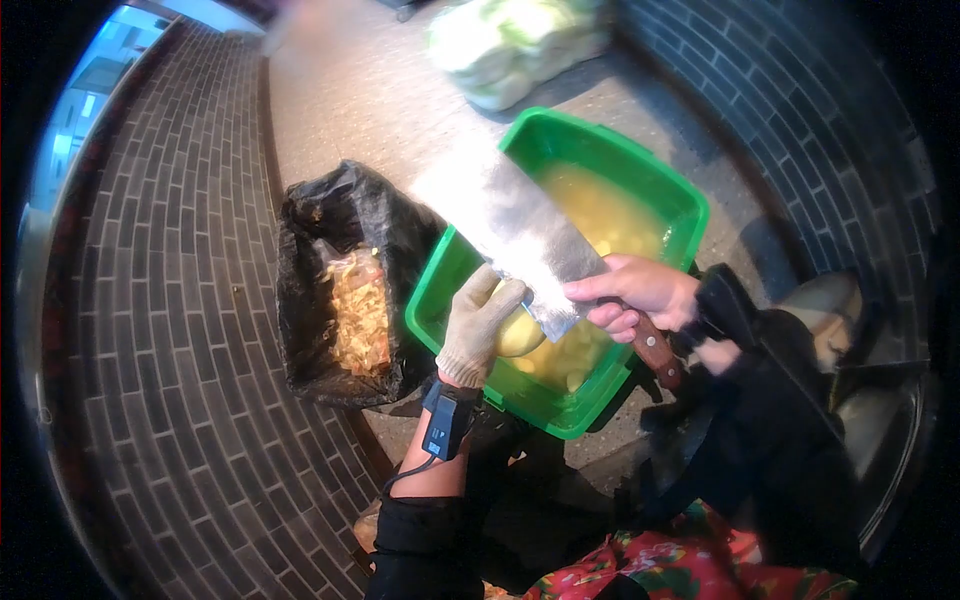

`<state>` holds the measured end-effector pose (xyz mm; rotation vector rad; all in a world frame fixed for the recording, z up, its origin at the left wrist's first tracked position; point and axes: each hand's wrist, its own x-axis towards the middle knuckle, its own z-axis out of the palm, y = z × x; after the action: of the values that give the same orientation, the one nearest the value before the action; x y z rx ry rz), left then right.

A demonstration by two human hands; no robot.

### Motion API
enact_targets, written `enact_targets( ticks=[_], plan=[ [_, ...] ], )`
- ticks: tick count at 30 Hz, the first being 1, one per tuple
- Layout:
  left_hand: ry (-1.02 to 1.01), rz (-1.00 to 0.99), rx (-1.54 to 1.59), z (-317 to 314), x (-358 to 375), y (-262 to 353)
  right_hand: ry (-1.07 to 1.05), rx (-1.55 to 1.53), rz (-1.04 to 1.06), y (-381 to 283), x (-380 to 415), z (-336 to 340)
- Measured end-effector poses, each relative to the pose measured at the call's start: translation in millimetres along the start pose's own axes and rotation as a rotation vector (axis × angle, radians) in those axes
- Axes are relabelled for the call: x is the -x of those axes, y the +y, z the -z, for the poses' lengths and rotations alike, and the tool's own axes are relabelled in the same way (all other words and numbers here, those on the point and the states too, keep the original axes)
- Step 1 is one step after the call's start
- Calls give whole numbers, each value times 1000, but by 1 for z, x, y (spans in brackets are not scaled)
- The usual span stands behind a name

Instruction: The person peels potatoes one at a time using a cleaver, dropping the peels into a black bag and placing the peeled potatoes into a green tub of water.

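Note:
My right hand (pixel 645 290) grips a broad cleaver (pixel 535 225) by its riveted wooden handle. The blade points up and to the left, with strong glare on its far part. A pale knitted glove covers my left hand (pixel 470 330), which is closed around a peeled yellow potato (pixel 520 335). The blade's near end lies right at the potato. Both hands are over a green tub (pixel 685 185) of cloudy yellowish water, where several pale potato pieces (pixel 570 365) show. Part of the tub is hidden behind the blade and hands.
Left of the tub stands a container lined with a black plastic bag (pixel 305 330), holding light brown peelings (pixel 360 315). A clear bag of green-white vegetables (pixel 515 45) lies on the floor beyond. Brick-patterned walls (pixel 180 260) rise on both sides.

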<state>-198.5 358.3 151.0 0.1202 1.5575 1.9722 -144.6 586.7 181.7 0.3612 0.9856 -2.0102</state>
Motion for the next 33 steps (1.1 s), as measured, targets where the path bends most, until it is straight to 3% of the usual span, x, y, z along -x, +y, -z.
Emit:
enact_targets(
  ticks=[5,7,8,10,15,17,19,20,22,23,25,26,27,29,33],
  plan=[
    [59,49,-19,2,0,5,5,65,-1,1,-2,-1],
    [51,-233,-733,13,-2,3,45,47,-9,-1,-2,-5],
    [58,-236,-734,16,-3,3,40,52,-10,-1,-2,-5],
    [239,42,238,24,-6,6,84,52,37,-2,-2,-5],
    [388,-235,580,81,8,36,109,-16,81,-4,0,-1],
    [320,-442,282,127,13,31,102,-79,72,-3,-2,3],
    [230,-270,744,133,19,39,119,-65,75,-4,-1,0],
    [234,-275,741,135,20,37,138,-54,77,-4,-1,-1],
    [504,-361,-557,138,21,29,126,-53,68,-4,-2,-2],
    [509,-363,-560,131,22,34,120,-54,62,-4,-2,-2],
    [466,-117,642,112,24,54,122,-35,63,-4,-2,-4],
    [177,-175,609,116,25,56,131,-18,64,-4,-3,-5],
    [179,-180,609,117,23,55,127,-13,65,-5,-3,-5],
    [417,-223,559,114,16,52,123,-9,53,-4,-5,-5],
    [572,-128,665,135,19,45,129,-38,48,-3,-8,-3]
  ],
)
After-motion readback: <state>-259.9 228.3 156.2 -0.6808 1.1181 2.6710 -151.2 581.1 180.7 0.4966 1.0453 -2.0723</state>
